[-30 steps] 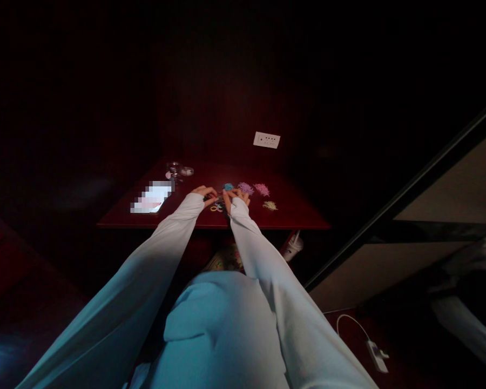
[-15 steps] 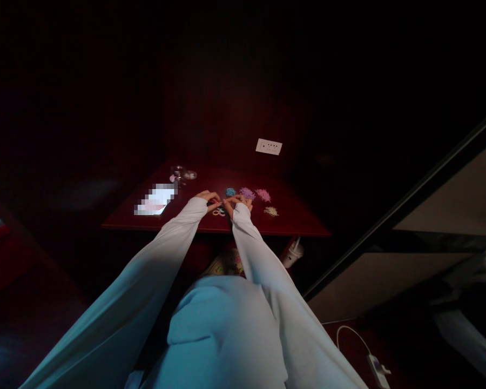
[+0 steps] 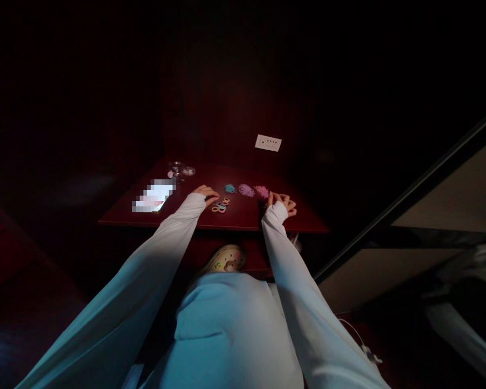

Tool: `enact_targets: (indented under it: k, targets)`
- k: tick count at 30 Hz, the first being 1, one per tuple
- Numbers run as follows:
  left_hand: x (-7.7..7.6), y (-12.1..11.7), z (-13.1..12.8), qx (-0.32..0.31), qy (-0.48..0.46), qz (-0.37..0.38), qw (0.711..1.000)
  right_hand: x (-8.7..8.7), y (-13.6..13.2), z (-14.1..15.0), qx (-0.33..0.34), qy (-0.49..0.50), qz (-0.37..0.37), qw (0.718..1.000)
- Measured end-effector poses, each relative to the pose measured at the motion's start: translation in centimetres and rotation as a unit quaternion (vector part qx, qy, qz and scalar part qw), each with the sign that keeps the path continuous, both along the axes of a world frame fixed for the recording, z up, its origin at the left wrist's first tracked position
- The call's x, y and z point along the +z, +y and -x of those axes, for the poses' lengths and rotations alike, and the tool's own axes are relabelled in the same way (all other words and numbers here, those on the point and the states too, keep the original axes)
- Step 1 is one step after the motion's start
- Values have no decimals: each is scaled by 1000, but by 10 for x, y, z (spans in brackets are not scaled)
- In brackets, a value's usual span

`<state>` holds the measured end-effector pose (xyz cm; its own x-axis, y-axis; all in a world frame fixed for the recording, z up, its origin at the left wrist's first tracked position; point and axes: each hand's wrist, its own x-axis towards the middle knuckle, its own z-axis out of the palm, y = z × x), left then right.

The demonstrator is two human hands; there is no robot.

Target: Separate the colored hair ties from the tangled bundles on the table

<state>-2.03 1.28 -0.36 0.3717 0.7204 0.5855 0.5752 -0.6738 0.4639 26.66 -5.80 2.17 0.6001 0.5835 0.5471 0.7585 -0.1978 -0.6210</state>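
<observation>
My left hand [image 3: 206, 192] rests on the dark red table, its fingers slightly bent and apart, and I see nothing in it. Just right of its fingertips lie several small coloured rings [image 3: 221, 207], yellow, purple and green among them. My right hand [image 3: 282, 203] is spread with bent fingers at the right side of the table, touching or near the pink pile's edge. Behind the rings sit piles of small band-like pieces: a teal pile [image 3: 229, 188], a purple pile [image 3: 246, 190] and a pink pile [image 3: 261, 191]. The cream pile is hidden by my right hand.
A lit, blurred phone-like screen [image 3: 154, 195] lies at the table's left. Behind it are small clear containers [image 3: 178, 168]. A white socket plate [image 3: 268, 142] is on the back wall. Below the table's front edge [image 3: 178, 225] shows a beige clog [image 3: 230, 258]; a power strip [image 3: 371, 354] lies lower right.
My hands have come apart. The right one moved right, from beside the left hand to over the cream pile. Another ring now shows in the group, and the left hand stays nearly in place.
</observation>
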Motion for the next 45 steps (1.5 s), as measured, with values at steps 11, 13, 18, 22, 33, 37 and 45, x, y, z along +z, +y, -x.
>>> enact_targets:
  k: [11,13,18,22,33,37,45]
  targets:
    - [1,-4,4,-9,12,-26,1000,-8,-6,-30,-8,-45,88,995]
    - [-1,-3,5,-6,14,-32,999,-8,-8,-28,-7,-62,99,993]
    - [-5,-2,3,15,30,-34,999,-9,-12,-25,-23,-87,92,992]
    - [-6,-5,1,59,41,-21,997,-7,-14,-21,-12,-112,88,990]
    - [2,-10,1,44,-4,0,999,-7,7,92,332,-129,74,932]
    - [1,-9,-3,71,-19,30,997,-18,18,123,373,-45,64,924]
    - [4,-12,0,34,0,31,999,-19,21,112,363,30,55,930]
